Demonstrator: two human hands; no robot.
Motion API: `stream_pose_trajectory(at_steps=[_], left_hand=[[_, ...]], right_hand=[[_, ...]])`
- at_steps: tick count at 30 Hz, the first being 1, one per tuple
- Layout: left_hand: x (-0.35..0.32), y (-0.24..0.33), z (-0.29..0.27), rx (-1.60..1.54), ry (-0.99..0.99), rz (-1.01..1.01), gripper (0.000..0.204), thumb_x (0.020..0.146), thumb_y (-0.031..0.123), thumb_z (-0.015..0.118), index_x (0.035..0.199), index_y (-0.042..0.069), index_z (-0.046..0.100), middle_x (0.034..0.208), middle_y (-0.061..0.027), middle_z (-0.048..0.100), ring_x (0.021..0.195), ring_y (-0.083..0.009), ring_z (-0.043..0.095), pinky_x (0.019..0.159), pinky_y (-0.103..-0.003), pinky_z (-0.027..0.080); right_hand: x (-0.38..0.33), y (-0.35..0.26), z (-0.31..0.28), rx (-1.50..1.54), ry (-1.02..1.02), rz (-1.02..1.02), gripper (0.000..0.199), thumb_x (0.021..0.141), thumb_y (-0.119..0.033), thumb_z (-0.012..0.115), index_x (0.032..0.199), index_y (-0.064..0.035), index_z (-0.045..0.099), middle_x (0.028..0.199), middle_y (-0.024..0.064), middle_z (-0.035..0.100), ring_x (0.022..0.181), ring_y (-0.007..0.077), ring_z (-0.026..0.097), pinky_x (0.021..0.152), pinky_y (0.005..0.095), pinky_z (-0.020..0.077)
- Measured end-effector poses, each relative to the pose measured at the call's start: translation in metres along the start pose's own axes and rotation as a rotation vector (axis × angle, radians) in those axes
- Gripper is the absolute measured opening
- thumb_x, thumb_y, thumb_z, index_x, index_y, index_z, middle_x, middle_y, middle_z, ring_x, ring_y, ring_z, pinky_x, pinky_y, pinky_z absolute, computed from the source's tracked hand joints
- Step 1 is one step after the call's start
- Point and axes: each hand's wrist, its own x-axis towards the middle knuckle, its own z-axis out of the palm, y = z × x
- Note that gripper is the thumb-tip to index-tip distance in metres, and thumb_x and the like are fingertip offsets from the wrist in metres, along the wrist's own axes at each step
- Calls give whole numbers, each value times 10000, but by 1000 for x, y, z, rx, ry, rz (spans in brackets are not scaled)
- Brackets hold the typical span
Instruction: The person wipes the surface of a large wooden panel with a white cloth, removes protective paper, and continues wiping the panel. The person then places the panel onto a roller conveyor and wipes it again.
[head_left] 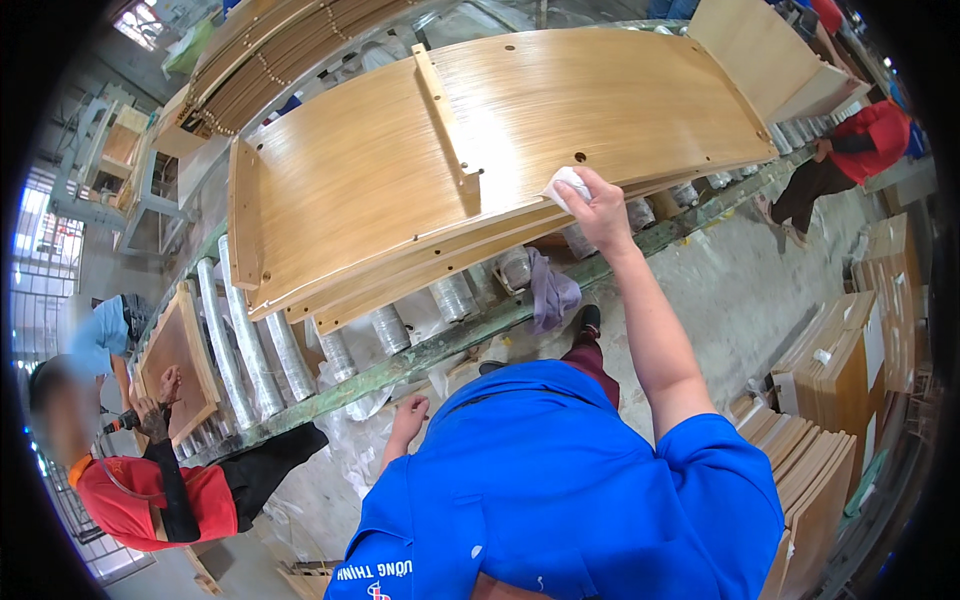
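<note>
Right hand (600, 212), arm stretched forward, fingers curled closed around a small white cloth (566, 186) and pressing it onto the near edge of the top wooden panel (420, 160). The panel is long and light brown, with a narrow wooden batten (445, 120) across its middle and small drilled holes near its edges; it lies on further panels of the same kind. The stack rests on a roller conveyor (250, 350) with a green frame. Left hand (410, 410) hangs low, below the panel's near edge and well apart from it, fingers loosely bent and holding nothing. A purple-grey rag (552, 292) hangs over the conveyor frame just below the panel, beneath the right hand. To the panel's left, a person in red (150, 490) works on a small framed board (180, 360). Right of the panel, stacked boards (830, 400) stand on the floor.
</note>
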Motion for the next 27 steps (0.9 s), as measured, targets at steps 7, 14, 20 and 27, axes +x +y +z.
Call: stream_pose_trajectory(at_steps=[7, 14, 20, 27], left_hand=[[37, 86, 9, 66, -7, 219, 252, 875, 215, 562, 1017, 13, 611, 882, -132, 644, 743, -183, 638, 660, -306, 501], [39, 223, 36, 434, 107, 861, 174, 870, 152, 550, 972, 29, 620, 916, -121, 628, 852, -264, 599, 793, -357, 467], [54, 285, 57, 618, 103, 1059, 205, 794, 116, 580, 992, 65, 597, 1068, -79, 584, 1052, -279, 509, 910, -396, 397], [81, 329, 89, 827, 236, 1056, 425, 789, 153, 598, 1195, 76, 500, 1265, -139, 472, 1173, -339, 433, 993, -445, 339]], right_hand=[[10, 27, -49, -31, 106, 30, 278, 831, -302, 633, 962, -57, 633, 802, 149, 662, 732, 258, 658, 645, 328, 501], [13, 39, -61, -50, 50, 34, 265, 824, -299, 635, 949, -66, 630, 802, 144, 660, 723, 278, 652, 635, 330, 500], [19, 39, -71, -69, -29, 41, 245, 827, -227, 647, 962, -23, 628, 794, 136, 666, 714, 188, 645, 645, 289, 482], [28, 61, -102, -36, 36, 67, 265, 827, -228, 642, 976, -10, 623, 813, 147, 670, 751, 206, 658, 675, 295, 491]])
